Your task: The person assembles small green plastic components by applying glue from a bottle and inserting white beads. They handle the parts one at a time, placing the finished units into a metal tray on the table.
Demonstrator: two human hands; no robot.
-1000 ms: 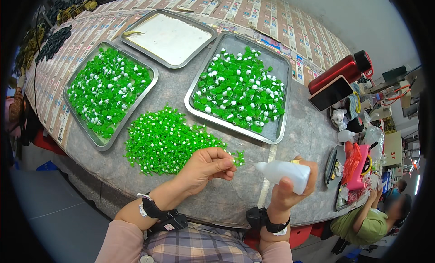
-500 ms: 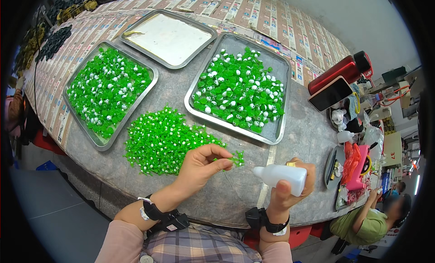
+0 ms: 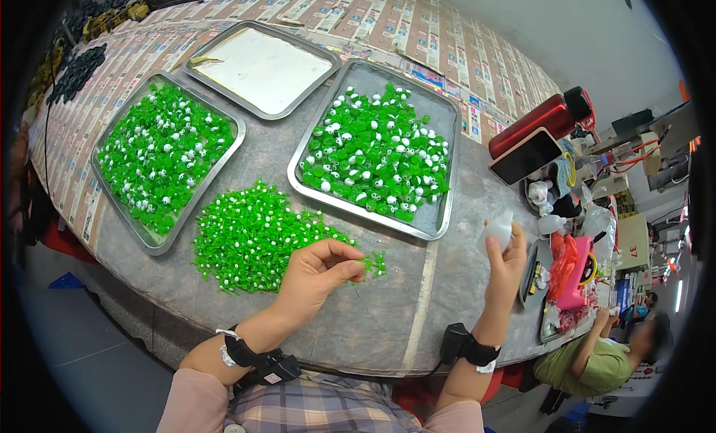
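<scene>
Between the thumb and forefinger of my left hand [image 3: 317, 275] is a small green plastic piece [image 3: 375, 264] with several short prongs. That hand is over the near right edge of a loose heap of small green pieces with pale dots [image 3: 253, 239]. Farther right, my right hand [image 3: 509, 258] is wrapped round a translucent white squeeze bottle [image 3: 495, 230], raised above the table. The bottle's tip cannot be made out. Beyond the heap, a metal tray [image 3: 365, 205] and another metal tray [image 3: 198, 202] at the left hold green pieces with white, eyeball-like balls.
A white-bottomed metal tray [image 3: 261, 71] sits at the back. To the right are a red flask [image 3: 529, 125], a phone [image 3: 526, 157], a small dark tray [image 3: 531, 276] and a pink tape dispenser [image 3: 576, 284]. A person in green [image 3: 589, 362] works at the far right.
My right hand has swung the bottle right and away from the green piece, turning it. My left hand keeps its pinch. The whole view has shifted slightly.
</scene>
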